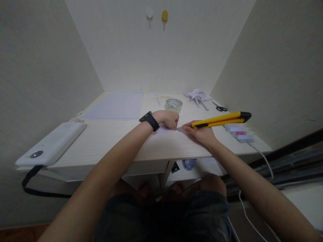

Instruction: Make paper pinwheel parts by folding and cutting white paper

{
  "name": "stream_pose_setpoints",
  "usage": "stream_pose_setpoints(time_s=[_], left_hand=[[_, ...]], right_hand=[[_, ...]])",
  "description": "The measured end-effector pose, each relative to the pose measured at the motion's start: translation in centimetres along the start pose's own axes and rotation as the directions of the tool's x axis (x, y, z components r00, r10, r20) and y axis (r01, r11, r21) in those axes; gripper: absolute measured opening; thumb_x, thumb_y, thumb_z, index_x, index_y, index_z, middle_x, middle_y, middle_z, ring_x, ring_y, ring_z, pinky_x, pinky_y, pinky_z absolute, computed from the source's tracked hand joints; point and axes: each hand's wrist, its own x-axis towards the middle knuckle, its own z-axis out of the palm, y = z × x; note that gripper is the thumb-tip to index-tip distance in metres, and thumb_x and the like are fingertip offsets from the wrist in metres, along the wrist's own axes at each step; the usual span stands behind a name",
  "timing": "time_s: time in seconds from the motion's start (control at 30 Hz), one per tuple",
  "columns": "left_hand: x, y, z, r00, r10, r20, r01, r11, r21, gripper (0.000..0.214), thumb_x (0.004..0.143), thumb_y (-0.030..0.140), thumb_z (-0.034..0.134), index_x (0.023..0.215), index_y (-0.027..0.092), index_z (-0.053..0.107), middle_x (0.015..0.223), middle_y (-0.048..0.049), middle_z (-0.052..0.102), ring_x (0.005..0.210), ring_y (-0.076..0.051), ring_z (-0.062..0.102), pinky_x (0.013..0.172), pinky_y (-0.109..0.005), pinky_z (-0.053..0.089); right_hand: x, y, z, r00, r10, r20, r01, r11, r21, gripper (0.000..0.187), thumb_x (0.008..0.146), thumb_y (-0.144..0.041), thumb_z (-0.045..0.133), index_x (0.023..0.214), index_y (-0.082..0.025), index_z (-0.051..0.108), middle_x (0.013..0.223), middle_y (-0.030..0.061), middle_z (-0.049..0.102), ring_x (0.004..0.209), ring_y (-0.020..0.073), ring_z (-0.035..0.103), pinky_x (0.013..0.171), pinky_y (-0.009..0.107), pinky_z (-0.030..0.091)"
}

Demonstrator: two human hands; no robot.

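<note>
My right hand (200,132) grips a yellow and black utility knife (219,120), its handle slanting up to the right. The knife's blade points left and meets a small piece of white paper (164,129) on the table. My left hand (168,118), with a black watch on the wrist, is closed over that paper, its fingers curled down and partly hidden. Just behind the hands stands a roll of clear tape (173,105).
A large white sheet (114,105) lies at the back left. A paper pinwheel (198,96) and black scissors (220,107) lie at the back right. A phone (239,133) with a white cable is on the right, a white device (54,143) with a black strap on the left.
</note>
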Motion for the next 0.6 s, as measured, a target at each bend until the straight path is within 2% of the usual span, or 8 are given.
stream_pose_setpoints(time_s=[0.33, 0.6], left_hand=[[-0.15, -0.32, 0.41, 0.999, 0.0, -0.041, -0.002, 0.998, -0.055, 0.027, 0.071, 0.023, 0.061, 0.091, 0.013, 0.076, 0.078, -0.0044, 0.071, 0.067, -0.015, 0.056, 0.061, -0.024, 0.043], [-0.74, 0.49, 0.15, 0.999, -0.017, -0.033, 0.016, 1.0, -0.024, 0.032, 0.073, 0.02, 0.06, 0.099, 0.01, 0.076, 0.085, -0.0073, 0.072, 0.069, -0.016, 0.057, 0.063, -0.026, 0.043]], right_hand=[[-0.06, -0.16, 0.06, 1.0, 0.0, -0.015, 0.0, 1.0, -0.013, 0.02, 0.078, -0.044, 0.069, 0.08, -0.027, 0.078, 0.078, 0.0006, 0.076, 0.08, 0.0232, 0.068, 0.082, 0.035, 0.052], [-0.1, -0.27, 0.0, 1.0, -0.001, -0.015, 0.001, 1.0, 0.004, 0.018, 0.078, -0.042, 0.069, 0.079, -0.026, 0.077, 0.079, 0.0014, 0.075, 0.081, 0.0232, 0.068, 0.082, 0.036, 0.051]])
